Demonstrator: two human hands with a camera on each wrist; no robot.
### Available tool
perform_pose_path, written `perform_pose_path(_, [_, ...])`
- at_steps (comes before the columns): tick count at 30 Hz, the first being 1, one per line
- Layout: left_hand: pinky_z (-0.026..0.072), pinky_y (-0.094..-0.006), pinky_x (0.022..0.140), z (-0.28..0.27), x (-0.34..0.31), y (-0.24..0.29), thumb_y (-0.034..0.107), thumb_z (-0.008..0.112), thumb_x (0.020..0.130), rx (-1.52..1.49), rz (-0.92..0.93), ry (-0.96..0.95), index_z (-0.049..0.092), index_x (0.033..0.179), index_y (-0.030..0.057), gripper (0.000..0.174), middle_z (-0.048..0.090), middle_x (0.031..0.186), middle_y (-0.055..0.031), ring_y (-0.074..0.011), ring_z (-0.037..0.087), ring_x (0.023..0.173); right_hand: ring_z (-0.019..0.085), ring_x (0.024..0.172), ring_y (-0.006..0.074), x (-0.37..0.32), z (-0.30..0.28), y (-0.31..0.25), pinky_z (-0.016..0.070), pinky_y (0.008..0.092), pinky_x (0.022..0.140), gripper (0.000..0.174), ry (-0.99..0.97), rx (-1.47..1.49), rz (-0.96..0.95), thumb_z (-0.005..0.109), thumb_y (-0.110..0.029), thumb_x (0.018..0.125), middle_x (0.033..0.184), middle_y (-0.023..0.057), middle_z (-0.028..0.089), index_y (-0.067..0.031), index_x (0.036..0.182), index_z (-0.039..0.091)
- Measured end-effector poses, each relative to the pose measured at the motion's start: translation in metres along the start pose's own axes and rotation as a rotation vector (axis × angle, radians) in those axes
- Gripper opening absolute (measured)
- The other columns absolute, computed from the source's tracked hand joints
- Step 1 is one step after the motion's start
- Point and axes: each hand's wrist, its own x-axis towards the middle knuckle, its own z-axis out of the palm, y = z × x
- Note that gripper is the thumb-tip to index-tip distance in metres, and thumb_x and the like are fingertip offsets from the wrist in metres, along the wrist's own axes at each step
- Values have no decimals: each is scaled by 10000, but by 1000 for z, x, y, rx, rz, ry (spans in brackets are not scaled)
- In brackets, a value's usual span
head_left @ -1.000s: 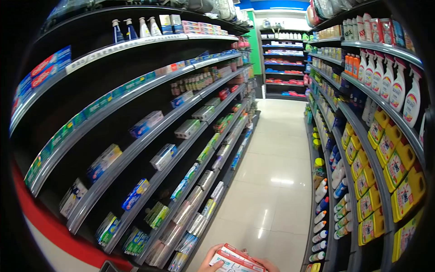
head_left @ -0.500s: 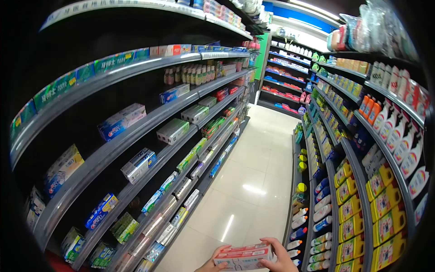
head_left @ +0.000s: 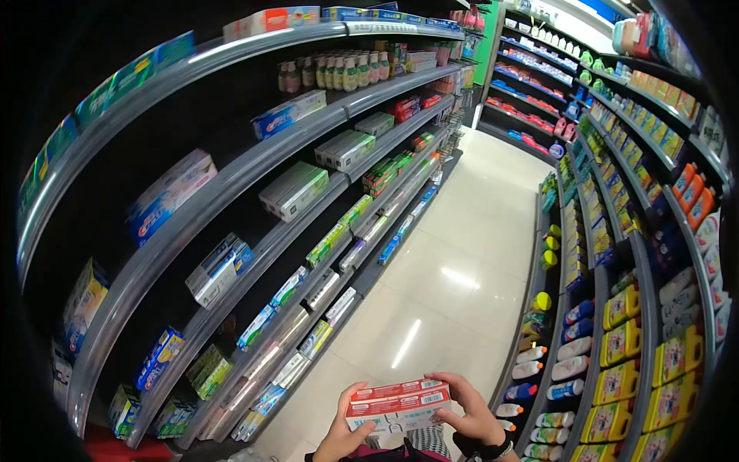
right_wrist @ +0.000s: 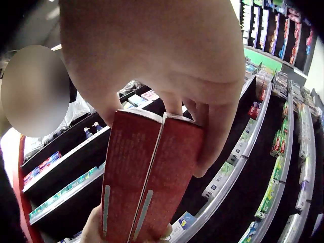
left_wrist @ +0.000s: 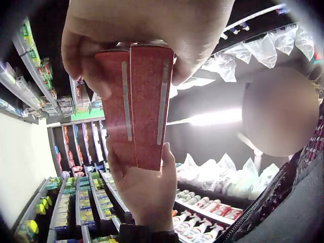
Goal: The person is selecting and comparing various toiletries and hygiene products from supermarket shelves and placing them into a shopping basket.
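Note:
Two long red-and-white toothpaste boxes (head_left: 399, 402) lie side by side, low in the middle of the head view. My left hand (head_left: 345, 433) grips their left end, its thumb on the white front face. At the opposite end my right hand (head_left: 473, 420) holds them, thumb in front and fingers over the top. In the left wrist view, the red sides of the boxes (left_wrist: 135, 109) stretch between both hands. The right wrist view shows the red sides of the same boxes (right_wrist: 152, 174), with a thin seam between them, under my right hand (right_wrist: 157, 55).
Dark shelves (head_left: 254, 185) on the left carry toothpaste cartons (head_left: 294, 191) and small pump bottles (head_left: 350, 71). Opposite, shelves hold yellow detergent jugs (head_left: 610, 383) and orange bottles (head_left: 697, 202). A pale tiled floor (head_left: 439, 254) runs between them toward a back shelf (head_left: 531, 85).
Both hands have raised the boxes higher into the head view, and more of both hands now shows. The head view has swung down and left, so the top left shelf has gone out of view.

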Motion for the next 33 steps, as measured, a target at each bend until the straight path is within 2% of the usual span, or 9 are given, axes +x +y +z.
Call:
perform_pose_path(9, [333, -334, 1000, 163, 180, 12, 177, 612, 852, 187, -92, -64, 267, 1366, 53, 632, 460, 1224, -113, -189, 434, 1165, 501, 1163, 335, 44, -211, 34, 383, 363, 976, 485, 187, -31, -112, 544, -170, 880, 1260, 213, 497, 4, 1303, 384])
perform_pose_path(11, [328, -351, 1009, 210, 221, 28, 101, 568, 875, 306, -96, -159, 230, 1375, 49, 606, 457, 1233, -154, -221, 437, 1176, 544, 1092, 243, 46, -262, 34, 403, 326, 942, 478, 300, -91, -121, 427, -261, 927, 1202, 188, 539, 35, 1300, 385])
perform_pose_path(16, [316, -350, 1018, 288, 302, 27, 90, 557, 873, 446, -68, -288, 213, 1376, 33, 612, 411, 1274, -176, -237, 418, 1198, 562, 1045, 225, 55, -353, 44, 421, 321, 903, 503, 458, 55, -104, 392, -358, 948, 1163, 181, 566, 36, 1259, 414])
perform_pose_path(19, [286, -321, 1027, 322, 339, 26, 357, 484, 912, 361, -79, -260, 279, 1360, 20, 597, 420, 1257, -128, -206, 393, 1202, 563, 1039, 221, 67, -390, 55, 422, 319, 904, 521, 545, 90, -151, 388, -396, 953, 1161, 183, 568, 39, 1238, 417])
perform_pose_path(26, [318, -313, 1007, 331, 423, -1, 506, 336, 958, 250, -113, -257, 382, 1305, 8, 609, 464, 1230, -101, -180, 427, 1171, 560, 1049, 226, 127, -441, 87, 431, 325, 913, 422, 616, 495, -164, 423, -308, 940, 1195, 202, 551, 32, 1190, 427])
perform_pose_path(27, [347, -307, 988, 323, 441, -11, 398, 351, 985, 317, -26, -264, 408, 1276, 7, 490, 482, 1209, -95, -170, 443, 1155, 595, 949, 229, 144, -445, 95, 474, 337, 835, 442, 661, 444, -169, 405, -380, 952, 1073, 183, 596, 24, 1123, 457])
perform_pose_path(30, [368, -298, 966, 306, 486, -35, 272, 392, 987, 276, -79, -215, 423, 1252, 2, 379, 492, 1197, -91, -160, 454, 1142, 597, 955, 212, 188, -463, 108, 478, 320, 839, 377, 654, 495, -141, 414, -298, 951, 1090, 189, 593, 29, 1135, 448])
perform_pose_path(31, [380, -288, 950, 300, 506, -43, 164, 420, 971, 217, -86, -203, 432, 1237, -2, 314, 503, 1184, -90, -153, 473, 1113, 517, 993, 190, 192, -472, 96, 398, 322, 900, 374, 679, 339, -65, 471, -291, 916, 1079, 111, 553, -4, 1155, 498])
perform_pose_path(33, [380, -288, 950, 295, 548, -43, 155, 423, 969, 187, -55, -197, 433, 1237, -4, 312, 506, 1177, -92, -155, 480, 1101, 518, 980, 187, 236, -494, 89, 400, 319, 891, 355, 663, 269, -97, 413, -291, 946, 1064, 113, 563, -1, 1123, 516])
